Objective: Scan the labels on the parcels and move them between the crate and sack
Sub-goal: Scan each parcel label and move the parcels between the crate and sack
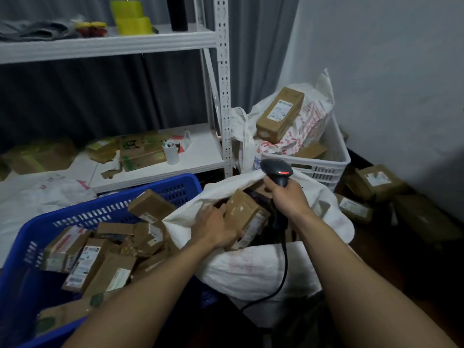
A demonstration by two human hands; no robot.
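Note:
A white woven sack stands open in front of me, with brown cardboard parcels inside. My left hand grips one of these parcels at the sack's mouth. My right hand holds a black barcode scanner over the sack, its red light on and its cable hanging down. A blue plastic crate at my left holds several brown parcels with white labels.
A white crate behind the sack holds another printed sack and a long brown box. A white metal shelf stands at the back left with boxes and a paper roll. Loose parcels lie on the dark floor by the right wall.

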